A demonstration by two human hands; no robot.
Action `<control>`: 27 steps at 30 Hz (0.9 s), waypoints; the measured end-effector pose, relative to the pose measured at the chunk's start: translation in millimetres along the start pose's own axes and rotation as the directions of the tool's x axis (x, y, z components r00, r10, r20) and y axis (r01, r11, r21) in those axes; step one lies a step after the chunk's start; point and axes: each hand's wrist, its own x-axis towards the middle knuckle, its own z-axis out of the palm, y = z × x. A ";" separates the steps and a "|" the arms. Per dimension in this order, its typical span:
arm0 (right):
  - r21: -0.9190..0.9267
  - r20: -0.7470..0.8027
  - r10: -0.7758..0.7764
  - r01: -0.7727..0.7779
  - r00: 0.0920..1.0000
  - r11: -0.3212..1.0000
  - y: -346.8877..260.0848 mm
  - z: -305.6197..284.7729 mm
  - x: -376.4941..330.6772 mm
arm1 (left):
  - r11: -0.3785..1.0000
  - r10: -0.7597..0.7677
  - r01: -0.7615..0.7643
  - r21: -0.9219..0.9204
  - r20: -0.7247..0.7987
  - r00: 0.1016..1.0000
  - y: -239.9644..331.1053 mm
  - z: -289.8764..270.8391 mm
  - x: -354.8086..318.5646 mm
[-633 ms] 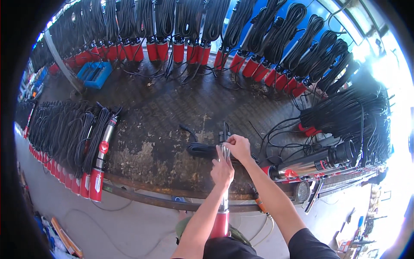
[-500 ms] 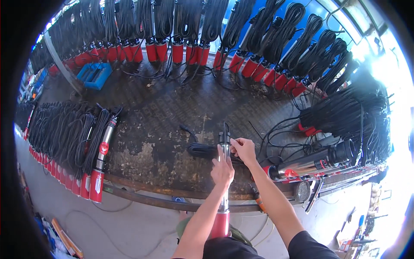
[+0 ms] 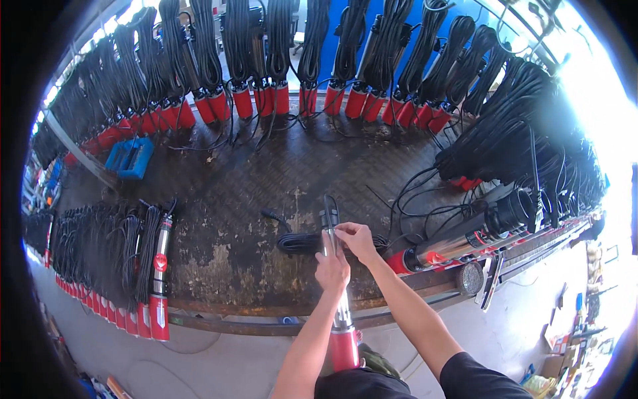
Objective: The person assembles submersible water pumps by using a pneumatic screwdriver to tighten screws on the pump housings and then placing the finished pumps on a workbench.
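Currently the left hand [image 3: 331, 271] wraps the slim steel pump [image 3: 342, 320], which extends toward the body; the right hand [image 3: 357, 242], fingers bent, is at its side, grip unclear. Just left sits a cable coil [image 3: 296, 243]; nearby right, another pump [image 3: 440, 251].

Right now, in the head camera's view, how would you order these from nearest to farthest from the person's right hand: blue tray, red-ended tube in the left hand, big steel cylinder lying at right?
From the right hand:
1. Red-ended tube, by its fingertips.
2. Big steel cylinder, to its right.
3. Blue tray, far left, toward the back.
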 end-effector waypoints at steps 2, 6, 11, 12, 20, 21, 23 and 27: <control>-0.132 -0.054 -0.090 0.082 0.995 0.988 7.7 1.9 0.9 | 1.000 -0.003 0.003 -0.013 0.004 1.000 2.5 -0.1 -0.9; -0.232 -0.310 -0.080 0.006 0.947 0.973 12.7 14.2 -13.0 | 1.000 -0.006 0.005 0.008 0.020 1.000 8.7 0.6 -0.8; 0.052 -0.448 -0.003 0.029 0.894 0.998 29.1 15.9 -109.9 | 1.000 -0.026 0.026 -0.001 0.006 1.000 -1.9 5.3 1.2; 0.294 -0.349 0.271 -0.170 0.897 0.940 51.8 -2.8 -136.2 | 1.000 -0.006 0.006 -0.018 -0.015 1.000 0.5 5.3 -1.5; 0.967 0.249 0.863 -0.168 0.439 -0.193 150.9 -131.3 -187.5 | 1.000 -0.013 0.013 0.026 0.022 1.000 8.6 6.7 -1.7; 0.950 0.313 0.835 -0.161 0.453 -0.269 148.9 -129.7 -187.2 | 0.999 -0.021 0.021 0.026 0.035 0.999 7.4 5.9 -1.5; 0.924 0.380 0.823 -0.133 0.421 -0.359 136.5 -121.9 -188.4 | 1.000 -0.027 0.027 -0.005 0.020 0.999 0.7 2.8 -1.7; 0.940 0.340 0.848 -0.179 0.407 -0.291 134.7 -127.5 -187.7 | 0.999 0.001 0.000 0.052 -0.034 0.999 3.3 8.7 -2.8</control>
